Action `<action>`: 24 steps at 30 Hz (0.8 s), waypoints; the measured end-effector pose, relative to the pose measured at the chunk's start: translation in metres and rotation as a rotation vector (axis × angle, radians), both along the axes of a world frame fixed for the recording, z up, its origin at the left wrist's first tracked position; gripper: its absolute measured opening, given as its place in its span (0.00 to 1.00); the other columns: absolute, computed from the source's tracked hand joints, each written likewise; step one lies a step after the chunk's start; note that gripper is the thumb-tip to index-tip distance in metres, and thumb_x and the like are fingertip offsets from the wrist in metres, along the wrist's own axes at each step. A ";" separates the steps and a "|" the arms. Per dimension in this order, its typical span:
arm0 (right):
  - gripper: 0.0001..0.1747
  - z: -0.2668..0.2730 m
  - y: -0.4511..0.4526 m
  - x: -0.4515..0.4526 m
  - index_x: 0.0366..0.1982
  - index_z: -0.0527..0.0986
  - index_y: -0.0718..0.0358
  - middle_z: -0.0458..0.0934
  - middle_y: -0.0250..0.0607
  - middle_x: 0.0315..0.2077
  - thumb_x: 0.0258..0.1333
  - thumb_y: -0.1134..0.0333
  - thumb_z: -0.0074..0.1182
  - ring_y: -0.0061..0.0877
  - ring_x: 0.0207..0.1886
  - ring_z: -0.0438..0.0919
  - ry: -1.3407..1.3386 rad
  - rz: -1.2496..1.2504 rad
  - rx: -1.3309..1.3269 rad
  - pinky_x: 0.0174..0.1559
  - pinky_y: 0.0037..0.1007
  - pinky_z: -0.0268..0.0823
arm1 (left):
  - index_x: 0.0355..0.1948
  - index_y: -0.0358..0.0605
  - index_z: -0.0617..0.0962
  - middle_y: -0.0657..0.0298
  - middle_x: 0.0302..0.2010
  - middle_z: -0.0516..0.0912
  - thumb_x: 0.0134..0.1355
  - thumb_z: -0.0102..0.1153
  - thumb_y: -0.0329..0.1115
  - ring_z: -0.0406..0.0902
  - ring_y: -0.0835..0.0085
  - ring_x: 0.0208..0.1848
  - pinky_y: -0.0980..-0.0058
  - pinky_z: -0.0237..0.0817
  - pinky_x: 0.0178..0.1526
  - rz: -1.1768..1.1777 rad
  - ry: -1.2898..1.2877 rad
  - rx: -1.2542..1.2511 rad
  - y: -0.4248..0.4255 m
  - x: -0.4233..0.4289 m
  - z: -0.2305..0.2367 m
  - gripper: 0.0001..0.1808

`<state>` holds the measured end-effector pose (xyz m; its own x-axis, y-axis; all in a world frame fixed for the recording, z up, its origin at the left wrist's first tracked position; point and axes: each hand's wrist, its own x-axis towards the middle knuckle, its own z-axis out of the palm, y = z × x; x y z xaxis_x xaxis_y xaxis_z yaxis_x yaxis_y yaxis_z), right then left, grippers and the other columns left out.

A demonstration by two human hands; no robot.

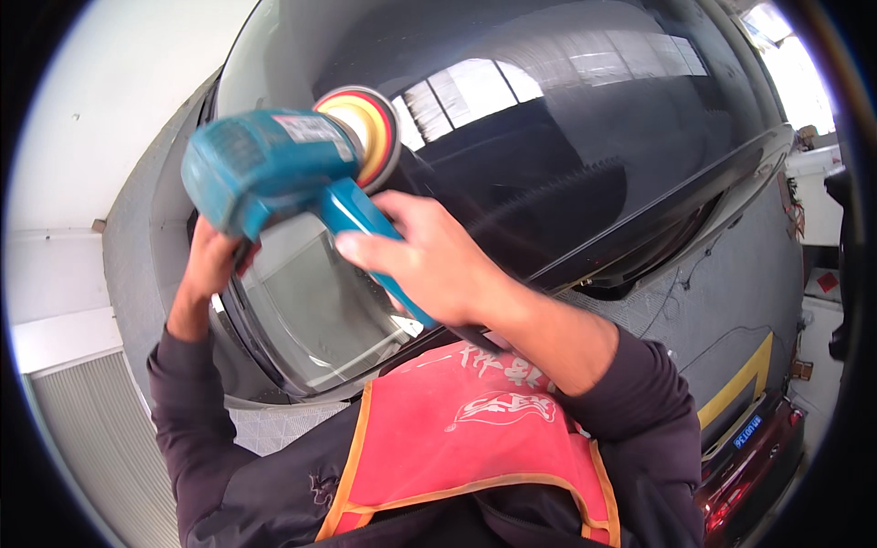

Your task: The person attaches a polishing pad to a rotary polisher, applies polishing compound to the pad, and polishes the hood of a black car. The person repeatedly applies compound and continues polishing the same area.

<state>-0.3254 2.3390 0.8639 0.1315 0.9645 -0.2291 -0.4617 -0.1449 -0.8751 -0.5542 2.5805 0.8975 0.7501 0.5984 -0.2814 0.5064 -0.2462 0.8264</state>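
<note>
A teal electric car polisher [274, 161] with a round backing plate and a yellow and red pad [366, 133] is held up over a dark car. My right hand [428, 264] is closed around its rear handle. On the tool's far side, my left hand [216, 253] grips its front part; the fingers are partly hidden behind the housing. The pad is tilted on edge near the car's glossy dark roof [534, 157], and whether it touches cannot be told. Below the tool lies the car's windshield glass [308, 294].
A cable [685, 274] runs over the grey floor on the right, near a yellow floor marking [740, 383]. A dark red car [750, 472] stands at the lower right. White walls [75, 137] and a ribbed shutter [96, 438] border the left side.
</note>
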 end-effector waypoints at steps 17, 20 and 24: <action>0.29 -0.002 -0.109 0.008 0.64 0.71 0.69 0.79 0.33 0.36 0.68 0.62 0.64 0.15 0.33 0.75 0.100 0.040 -0.048 0.36 0.23 0.68 | 0.42 0.38 0.84 0.70 0.26 0.78 0.76 0.60 0.40 0.69 0.84 0.28 0.78 0.64 0.31 -0.167 -0.014 -0.067 -0.091 0.000 0.013 0.14; 0.25 0.012 -0.030 0.016 0.55 0.74 0.69 0.76 0.33 0.27 0.66 0.58 0.65 0.18 0.21 0.74 0.115 0.029 -0.030 0.23 0.24 0.66 | 0.33 0.41 0.82 0.70 0.17 0.74 0.76 0.57 0.45 0.67 0.84 0.16 0.80 0.56 0.19 -0.012 -0.007 -0.074 -0.036 0.021 0.036 0.19; 0.23 0.024 0.007 0.020 0.49 0.76 0.67 0.76 0.35 0.26 0.68 0.53 0.62 0.20 0.18 0.74 0.078 -0.010 -0.008 0.20 0.26 0.66 | 0.38 0.39 0.83 0.68 0.17 0.75 0.78 0.53 0.49 0.66 0.82 0.13 0.80 0.55 0.17 -0.035 0.092 -0.018 -0.008 0.046 0.059 0.22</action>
